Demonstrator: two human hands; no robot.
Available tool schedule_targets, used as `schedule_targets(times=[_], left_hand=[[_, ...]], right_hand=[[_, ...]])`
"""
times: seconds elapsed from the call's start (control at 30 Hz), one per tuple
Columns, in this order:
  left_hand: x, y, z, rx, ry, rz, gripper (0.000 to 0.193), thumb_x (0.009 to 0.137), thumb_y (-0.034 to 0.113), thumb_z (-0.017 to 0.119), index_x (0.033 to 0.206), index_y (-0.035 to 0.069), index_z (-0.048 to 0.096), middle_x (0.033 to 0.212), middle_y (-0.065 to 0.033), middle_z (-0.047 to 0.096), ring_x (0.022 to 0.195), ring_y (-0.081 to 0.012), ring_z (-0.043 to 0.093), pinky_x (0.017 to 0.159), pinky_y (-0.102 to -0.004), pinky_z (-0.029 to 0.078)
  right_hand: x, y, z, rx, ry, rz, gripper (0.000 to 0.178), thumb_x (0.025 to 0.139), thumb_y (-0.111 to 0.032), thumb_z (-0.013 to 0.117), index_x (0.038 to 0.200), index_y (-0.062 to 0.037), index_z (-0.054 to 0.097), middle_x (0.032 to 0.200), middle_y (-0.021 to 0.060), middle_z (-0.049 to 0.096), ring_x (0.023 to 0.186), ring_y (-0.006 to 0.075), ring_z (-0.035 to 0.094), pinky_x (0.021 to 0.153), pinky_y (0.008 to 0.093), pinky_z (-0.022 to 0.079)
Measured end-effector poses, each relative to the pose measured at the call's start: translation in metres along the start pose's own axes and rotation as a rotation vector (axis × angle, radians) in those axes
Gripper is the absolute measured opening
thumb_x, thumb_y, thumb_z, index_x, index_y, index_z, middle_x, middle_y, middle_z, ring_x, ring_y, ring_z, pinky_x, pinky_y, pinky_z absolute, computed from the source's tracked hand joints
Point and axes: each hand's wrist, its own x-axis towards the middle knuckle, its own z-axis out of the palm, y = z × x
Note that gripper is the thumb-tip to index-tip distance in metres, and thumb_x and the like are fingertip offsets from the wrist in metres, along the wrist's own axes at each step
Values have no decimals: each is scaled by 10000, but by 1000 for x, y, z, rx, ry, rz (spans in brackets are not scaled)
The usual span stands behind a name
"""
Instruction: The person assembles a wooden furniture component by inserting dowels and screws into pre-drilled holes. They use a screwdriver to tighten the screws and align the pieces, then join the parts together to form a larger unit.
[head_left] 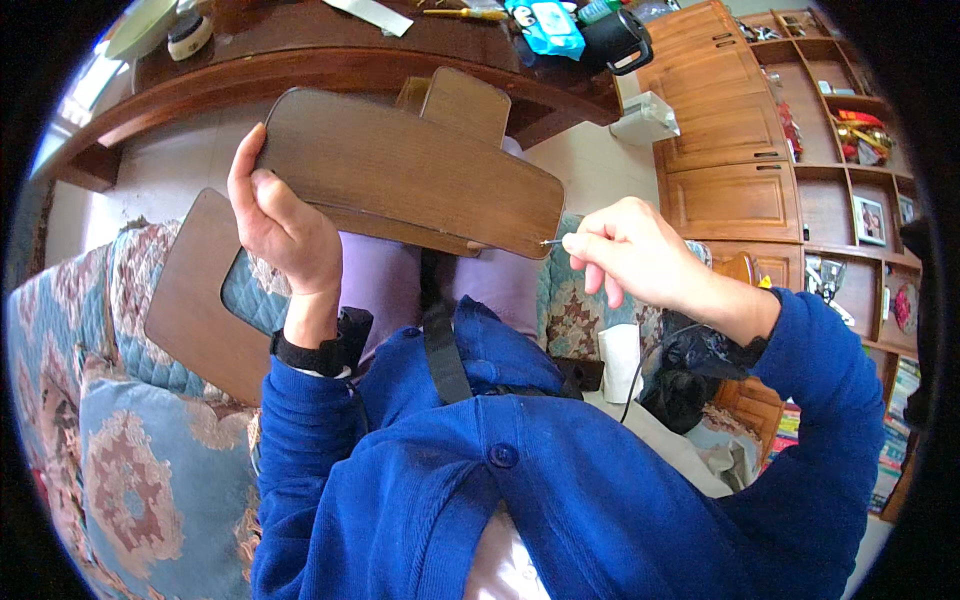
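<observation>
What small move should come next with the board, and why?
I'd probably steady the board with the left hand before moving the thin metal piece. The right hand pinches that piece at the board's right-hand corner, while the left hand holds the opposite end, so that corner might tip under pressure.

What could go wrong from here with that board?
The thin metal piece is small and held in a pinch by the right hand, so it might drop. The left hand holds the board by its left end, so pushing at the right corner could tilt it.
</observation>
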Motion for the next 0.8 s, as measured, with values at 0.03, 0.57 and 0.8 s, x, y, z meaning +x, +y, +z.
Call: schedule_targets(times=[0.03, 0.57, 0.8], left_hand=[[1, 0, -3, -20, -16, -12, 379, 1006, 120, 400, 1270, -9, 639, 1124, -103, 692, 1002, -166, 630, 909, -278, 489], [32, -25, -25, -57, -301, -61, 416, 983, 148, 422, 1287, 10, 670, 1139, -79, 696, 920, -94, 587, 820, -234, 456], [33, -27, -25, -109, -300, -196, 418, 987, 143, 418, 1294, 6, 667, 1155, -85, 696, 921, -80, 584, 814, -217, 447]], right_hand=[[1, -1, 0, 31, -19, 59, 384, 988, -270, 583, 766, 30, 674, 630, 85, 683, 466, 123, 628, 490, 274, 509], [11, -21, -61, -1152, -22, -1148, 462, 767, -190, 701, 1217, -108, 642, 1230, 112, 623, 958, 244, 625, 795, 357, 519], [36, -16, -59, -1255, -131, -1502, 150, 701, -223, 644, 775, -92, 646, 828, 1, 579, 812, 148, 577, 761, 284, 462]])
